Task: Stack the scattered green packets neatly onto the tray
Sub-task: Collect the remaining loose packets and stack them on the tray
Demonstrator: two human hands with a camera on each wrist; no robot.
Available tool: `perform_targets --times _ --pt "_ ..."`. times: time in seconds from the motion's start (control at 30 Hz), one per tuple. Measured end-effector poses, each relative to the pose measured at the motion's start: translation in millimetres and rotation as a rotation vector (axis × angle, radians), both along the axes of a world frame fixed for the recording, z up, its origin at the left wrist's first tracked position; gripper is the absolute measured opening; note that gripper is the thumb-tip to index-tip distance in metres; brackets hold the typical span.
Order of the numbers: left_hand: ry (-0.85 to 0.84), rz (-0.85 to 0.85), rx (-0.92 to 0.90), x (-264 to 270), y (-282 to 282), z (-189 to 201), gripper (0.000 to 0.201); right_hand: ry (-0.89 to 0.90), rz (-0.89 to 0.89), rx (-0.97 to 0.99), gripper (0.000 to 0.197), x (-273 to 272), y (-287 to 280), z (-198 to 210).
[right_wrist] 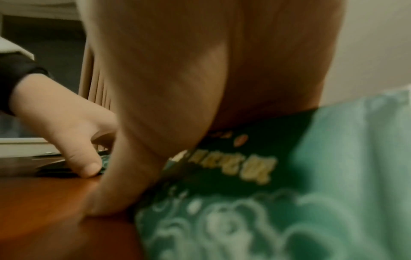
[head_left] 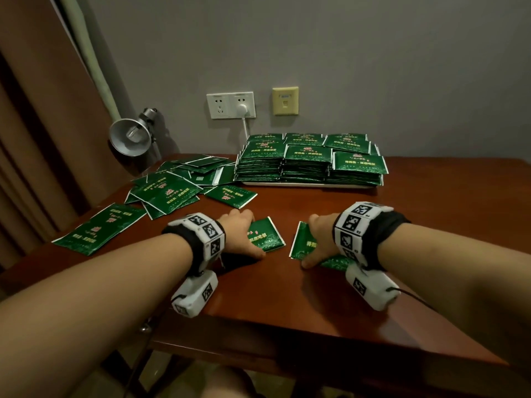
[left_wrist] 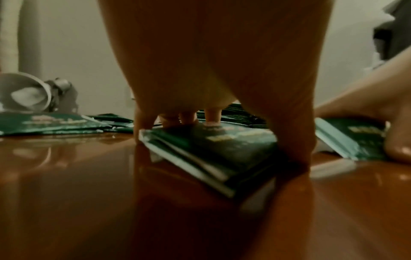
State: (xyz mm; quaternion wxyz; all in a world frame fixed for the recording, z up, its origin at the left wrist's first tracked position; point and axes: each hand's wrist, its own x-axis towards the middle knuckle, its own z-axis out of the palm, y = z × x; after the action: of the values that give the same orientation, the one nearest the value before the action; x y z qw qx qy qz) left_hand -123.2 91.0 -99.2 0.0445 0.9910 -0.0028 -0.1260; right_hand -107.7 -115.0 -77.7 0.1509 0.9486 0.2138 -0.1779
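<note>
Small packet stack point(left_wrist: 206, 149) pinched flat on table point(head_left: 316, 297) between left hand point(head_left: 240, 235) thumb and fingers; second stack point(head_left: 304, 242) clamped under right hand point(head_left: 320, 239), thumb at near edge

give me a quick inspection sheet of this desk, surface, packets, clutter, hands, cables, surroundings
surface: glossy brown wooden table, reflective.
job's things: white tray at the back holds neat piles of stacked packets; scattered packets lie loose at the back left.
clutter: metal lamp at the back left corner.
grippers: left hand grips a small pile of packets on the table; right hand grips another pile.
cables: white cord runs down from the wall socket.
surroundings: grey wall, brown curtain, beige wall plate.
</note>
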Motion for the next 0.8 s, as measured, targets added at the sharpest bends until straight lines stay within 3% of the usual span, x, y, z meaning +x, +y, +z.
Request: perform_targets --times 0.1,0.17,0.37,0.43,0.63,0.8 --pt "-0.024 -0.021 -0.094 -5.0 -0.5 -2.7 0.081 0.031 -0.064 0.03 0.115 1.9 -3.4 1.4" --pt "-0.024 -0.028 -0.123 -8.0 -2.2 0.0 0.087 0.031 -0.076 0.067 0.115 6.8 -6.7 6.0" --pt "-0.134 -0.059 -0.13 17.1 1.0 33.5 0.091 -0.229 0.002 0.225 0.07 30.9 -14.0 18.3" --pt "-0.193 -0.085 -0.08 37.0 2.5 50.8 0.094 -0.267 0.006 0.246 0.069 46.1 -15.0 26.0" --pt "-0.315 -0.133 -0.022 119.8 10.7 108.0 0.09 -0.344 -0.025 0.258 0.094 127.4 -16.2 74.3" --pt "-0.3 -0.144 -0.022 199.6 16.6 135.0 0.077 -0.331 -0.072 0.272 0.087 197.5 -12.4 104.0"
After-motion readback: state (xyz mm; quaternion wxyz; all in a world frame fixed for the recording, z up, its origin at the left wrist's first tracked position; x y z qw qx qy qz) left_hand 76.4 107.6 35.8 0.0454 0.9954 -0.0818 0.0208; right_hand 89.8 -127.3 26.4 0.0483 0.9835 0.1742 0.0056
